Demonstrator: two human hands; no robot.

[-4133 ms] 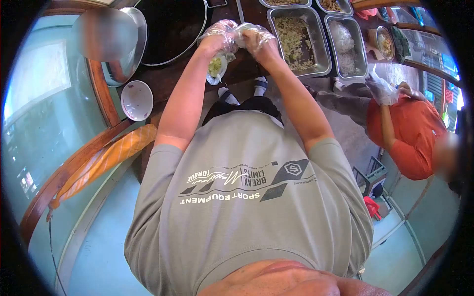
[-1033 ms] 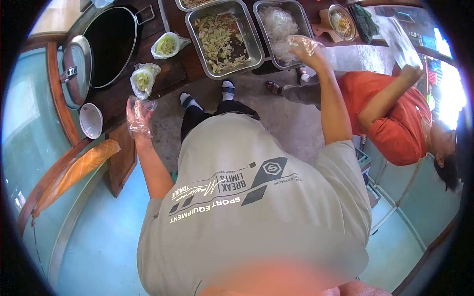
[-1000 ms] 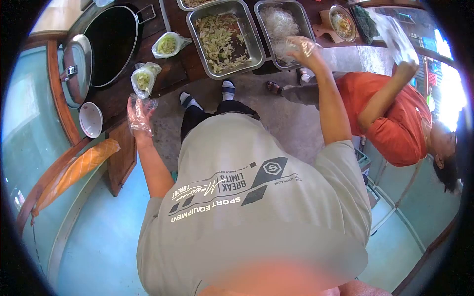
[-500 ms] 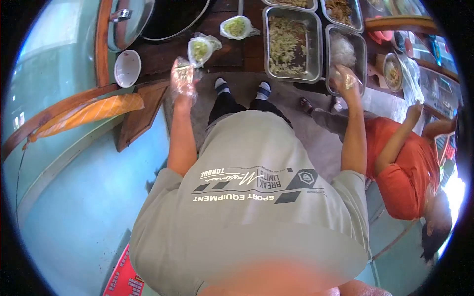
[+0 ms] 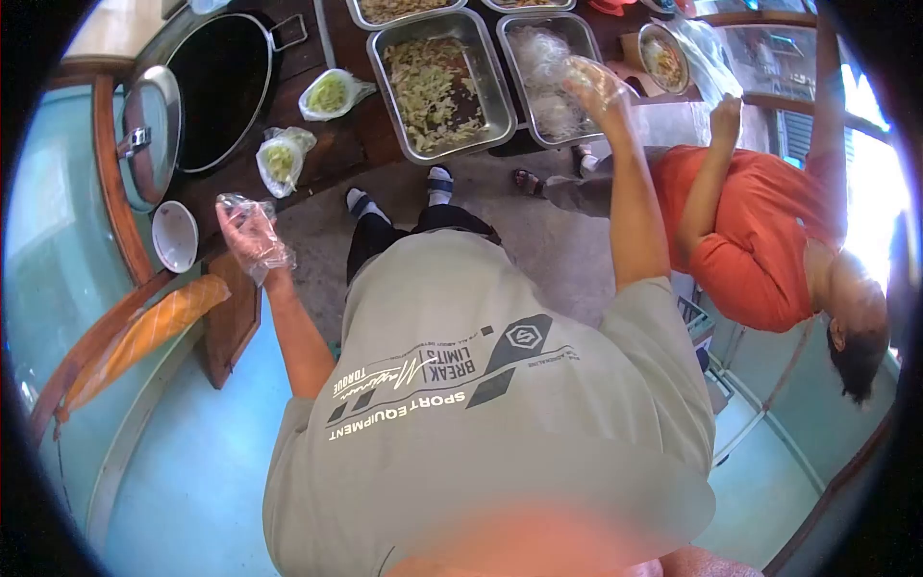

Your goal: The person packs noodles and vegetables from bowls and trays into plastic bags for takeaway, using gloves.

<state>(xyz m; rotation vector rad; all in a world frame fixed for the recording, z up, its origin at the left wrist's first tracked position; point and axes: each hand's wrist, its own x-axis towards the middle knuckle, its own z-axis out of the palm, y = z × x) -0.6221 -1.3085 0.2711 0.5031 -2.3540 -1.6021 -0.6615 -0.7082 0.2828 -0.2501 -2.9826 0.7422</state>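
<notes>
My left hand (image 5: 252, 236), in a clear plastic glove, hovers at the table's front edge with its fingers loosely apart and nothing visible in them. Close by lies a small plastic bag of chopped greens (image 5: 280, 162), and farther back a second bag of greens (image 5: 329, 94). My right hand (image 5: 598, 91), also gloved, reaches over the right rim of a metal tray (image 5: 512, 96). Its fingertips are stretched out above pale, translucent noodles (image 5: 541, 56) in that tray. Whether they touch the strands is hard to see.
A metal tray of chopped vegetables (image 5: 423, 96) stands in the middle. At the left are a large black pan (image 5: 219, 91), its lid (image 5: 152, 139) and a white bowl (image 5: 176, 237). A person in a red shirt (image 5: 760, 231) is at the right, near a round food container (image 5: 663, 60).
The whole view has turned, shifting the trays and bags leftward. My right hand has lifted from the noodles toward the tray's right rim, and the left hand's fingers have spread more.
</notes>
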